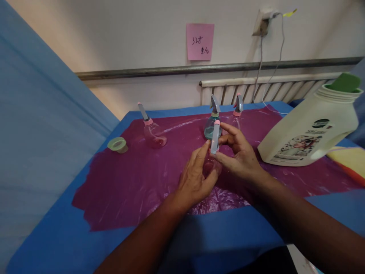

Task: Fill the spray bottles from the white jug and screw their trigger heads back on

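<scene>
Both my hands are around one spray bottle (215, 139) with a grey trigger head, a pink nozzle tip and a clear body. My left hand (196, 179) wraps the lower, see-through body, fingers along its left side. My right hand (239, 154) closes on the spray head and collar from the right, thumb in front. Just behind stand a teal-bodied spray bottle (210, 129) and a clear one with a pink collar (237, 113). Another pink-collared spray bottle (155, 134) stands tilted-looking to the left. The bottle's base is partly hidden by my hands.
A large cream detergent jug (308, 129) with a green piece (345, 82) in its mouth stands at right. A small light-green cup (117, 144) sits at left. Purple plastic sheeting (128, 190) covers the blue table (228, 232). A radiator (245, 80) and blue curtain (48, 114) border it.
</scene>
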A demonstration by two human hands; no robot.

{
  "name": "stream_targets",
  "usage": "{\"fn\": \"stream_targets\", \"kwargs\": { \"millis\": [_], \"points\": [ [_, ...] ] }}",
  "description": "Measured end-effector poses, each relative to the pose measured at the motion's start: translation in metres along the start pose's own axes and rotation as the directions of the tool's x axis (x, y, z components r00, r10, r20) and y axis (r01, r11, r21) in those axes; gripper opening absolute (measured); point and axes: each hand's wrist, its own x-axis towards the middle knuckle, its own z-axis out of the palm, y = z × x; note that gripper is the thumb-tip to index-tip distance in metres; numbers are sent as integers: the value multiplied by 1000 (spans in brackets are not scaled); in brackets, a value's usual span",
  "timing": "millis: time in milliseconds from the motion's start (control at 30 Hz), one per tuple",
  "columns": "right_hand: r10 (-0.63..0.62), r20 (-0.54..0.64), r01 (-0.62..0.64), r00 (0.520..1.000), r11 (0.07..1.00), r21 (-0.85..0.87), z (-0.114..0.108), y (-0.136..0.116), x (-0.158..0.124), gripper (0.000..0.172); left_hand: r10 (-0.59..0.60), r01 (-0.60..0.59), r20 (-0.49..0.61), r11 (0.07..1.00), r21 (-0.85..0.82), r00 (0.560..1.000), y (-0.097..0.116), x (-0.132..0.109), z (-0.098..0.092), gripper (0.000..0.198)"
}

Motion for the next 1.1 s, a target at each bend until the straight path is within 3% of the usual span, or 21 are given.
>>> {"fn": "stream_targets", "kwargs": {
  "millis": [133,333,733,900,1100],
  "points": [
    [-29,4,29,1000,1000,-6,1,0,-1,92,0,0,9,1000,-5,1000,0,0,-1,96],
    [-14,59,14,998,1000,-3,0,-8,-8,82,9,-9,5,1000,7,1000,-4,-1,0,97],
    [-43,2,43,999,999,-15,1,-5,-1,93,-41,41,18,999,3,999,1,0,-1,95],
    [-49,71,50,996,999,-6,0,-7,-8,87,-28,27,17,1000,5,999,1,0,-2,96],
    [-23,30,24,999,999,-32,1,-8,-7,85,-28,28,7,1000,3,1000,-1,-2,0,98]
  ]
}}
